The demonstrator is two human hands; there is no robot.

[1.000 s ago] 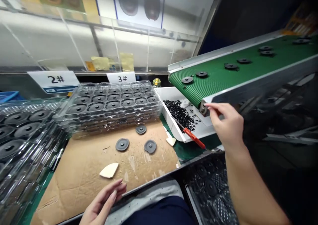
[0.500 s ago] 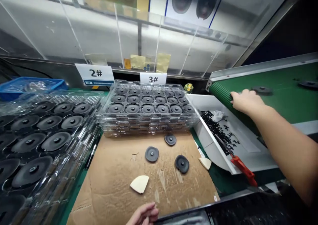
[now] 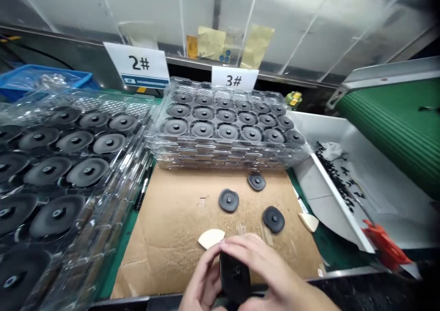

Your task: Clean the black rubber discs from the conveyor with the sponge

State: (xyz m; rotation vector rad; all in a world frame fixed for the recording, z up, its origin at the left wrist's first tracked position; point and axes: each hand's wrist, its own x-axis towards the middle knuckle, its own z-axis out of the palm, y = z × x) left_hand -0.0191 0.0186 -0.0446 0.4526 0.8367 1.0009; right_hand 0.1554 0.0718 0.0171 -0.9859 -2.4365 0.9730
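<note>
Just past the near edge of the cardboard [image 3: 165,237], my left hand [image 3: 202,281] and my right hand [image 3: 271,274] are both closed on a black rounded disc [image 3: 235,276], tilted up, with a small hub at its centre. The left fingers wrap its left side, while the right fingers cross its top edge and the right thumb is low at its front. Three similar discs lie flat beyond: a grey one [image 3: 228,200], a far one [image 3: 256,181] and a dark one [image 3: 273,219]. A cream wedge [image 3: 210,238] lies right behind my fingertips.
Stacked transparent trays of discs stand at the left [image 3: 79,173] and back [image 3: 220,148]. On the right are a white bin [image 3: 338,201] with small black parts, a red-handled tool [image 3: 385,244] and a green conveyor belt [image 3: 405,128]. Another cream wedge [image 3: 309,221] lies near the bin.
My right hand has come from the conveyor to the near middle with a black disc. My left hand has joined it on the disc. The view has tilted down and shifted left.
</note>
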